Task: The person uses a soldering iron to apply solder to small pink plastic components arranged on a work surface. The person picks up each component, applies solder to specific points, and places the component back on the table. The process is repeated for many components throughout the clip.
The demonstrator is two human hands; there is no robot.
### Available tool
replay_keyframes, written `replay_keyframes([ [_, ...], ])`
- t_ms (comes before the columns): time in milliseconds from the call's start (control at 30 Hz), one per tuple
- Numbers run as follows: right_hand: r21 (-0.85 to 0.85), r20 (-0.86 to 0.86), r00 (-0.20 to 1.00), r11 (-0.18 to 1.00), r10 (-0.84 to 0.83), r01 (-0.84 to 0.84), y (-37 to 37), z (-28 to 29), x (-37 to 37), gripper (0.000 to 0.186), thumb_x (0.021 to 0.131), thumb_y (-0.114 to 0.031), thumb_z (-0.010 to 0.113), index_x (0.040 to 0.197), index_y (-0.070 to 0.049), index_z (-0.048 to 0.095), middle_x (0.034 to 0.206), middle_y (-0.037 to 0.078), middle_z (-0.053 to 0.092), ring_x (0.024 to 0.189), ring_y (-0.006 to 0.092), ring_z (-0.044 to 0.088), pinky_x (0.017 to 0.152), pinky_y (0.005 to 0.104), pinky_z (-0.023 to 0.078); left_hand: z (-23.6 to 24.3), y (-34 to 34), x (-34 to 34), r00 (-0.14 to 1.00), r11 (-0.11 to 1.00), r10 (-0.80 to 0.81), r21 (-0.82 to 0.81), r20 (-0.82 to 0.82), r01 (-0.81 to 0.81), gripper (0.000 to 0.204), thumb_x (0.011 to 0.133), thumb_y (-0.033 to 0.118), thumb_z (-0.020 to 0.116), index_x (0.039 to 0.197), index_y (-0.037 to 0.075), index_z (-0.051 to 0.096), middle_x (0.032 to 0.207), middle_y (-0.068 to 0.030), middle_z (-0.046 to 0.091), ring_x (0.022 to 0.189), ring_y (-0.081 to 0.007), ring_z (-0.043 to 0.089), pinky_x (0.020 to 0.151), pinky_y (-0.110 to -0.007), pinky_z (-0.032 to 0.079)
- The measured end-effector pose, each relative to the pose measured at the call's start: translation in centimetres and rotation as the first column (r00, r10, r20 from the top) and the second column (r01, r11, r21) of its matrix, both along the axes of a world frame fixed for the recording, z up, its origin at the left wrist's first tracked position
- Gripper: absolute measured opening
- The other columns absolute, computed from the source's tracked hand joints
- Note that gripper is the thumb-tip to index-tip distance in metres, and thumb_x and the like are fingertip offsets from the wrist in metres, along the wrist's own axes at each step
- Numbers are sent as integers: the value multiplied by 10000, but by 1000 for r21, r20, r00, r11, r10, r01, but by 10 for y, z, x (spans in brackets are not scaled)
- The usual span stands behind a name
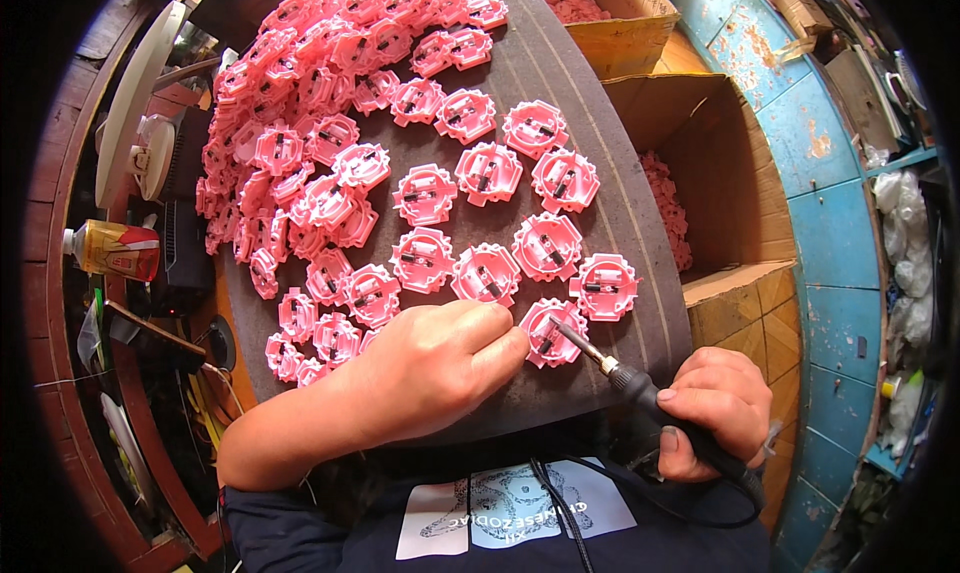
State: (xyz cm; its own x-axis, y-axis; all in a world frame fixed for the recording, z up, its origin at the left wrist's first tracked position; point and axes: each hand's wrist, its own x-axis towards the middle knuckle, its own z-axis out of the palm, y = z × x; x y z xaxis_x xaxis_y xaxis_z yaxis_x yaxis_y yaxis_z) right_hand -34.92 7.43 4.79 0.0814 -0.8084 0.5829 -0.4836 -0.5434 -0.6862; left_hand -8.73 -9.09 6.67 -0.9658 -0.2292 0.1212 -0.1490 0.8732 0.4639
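Observation:
A soldering iron (632, 381) with a black handle is gripped in my right hand (722, 405), its cord looping down below. The iron's metal tip reaches onto a round pink plastic part (543, 347) with a notched rim, near the table's front edge. Just left of that part is my left hand (440, 358), closed with its fingertips turned away from view; whatever they pinch is hidden. Similar pink parts, such as this pink part (606, 287) with a small black piece inside, lie spread in front of both hands.
A large heap of pink parts (300, 93) covers the far left of the dark table (655, 313). Right of the table stand an open cardboard box (735, 163) and another box (625, 43), both holding pink pieces. A bottle (115, 251) and a white fan-like object (135, 103) are at left.

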Motion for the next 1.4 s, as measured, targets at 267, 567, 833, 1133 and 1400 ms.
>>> replay_keyframes([
  [267,7,-21,998,998,-57,58,6,4,0,274,785,-113,777,1017,19,714,760,120,667,577,261,639,543,370,535,-2,2,5,997,999,15,-41,-77,-18,259,816,40,817,1042,0,697,949,-117,711,788,-267,730,594,-372,574],
  [567,-8,-8,1000,1000,26,-26,2,6,5,278,777,-99,781,1017,24,711,756,115,656,564,253,628,520,358,508,-5,4,9,998,998,-41,-58,-54,38,299,784,56,815,1046,1,683,914,-99,667,719,-250,694,573,-372,562],
  [833,13,-15,998,998,64,-64,0,6,4,282,768,-86,778,1017,27,708,753,113,650,557,247,620,506,357,495,-7,4,9,996,998,-38,-45,-81,35,298,786,40,810,1047,1,671,908,-99,650,707,-254,681,564,-373,553],
  [1133,6,-14,998,998,57,-57,1,4,6,280,779,-92,782,1022,27,709,769,113,650,556,245,617,508,358,498,-8,5,8,997,999,-26,-42,-79,23,266,802,47,804,1026,10,666,895,-92,642,702,-253,674,574,-376,552],
  [1400,9,-5,998,998,63,-63,2,3,6,288,783,-97,786,1032,28,712,766,115,652,556,245,618,506,362,500,-8,4,7,999,999,-28,-22,-44,27,239,817,48,792,1021,17,673,891,-94,647,711,-252,682,589,-376,558],
])
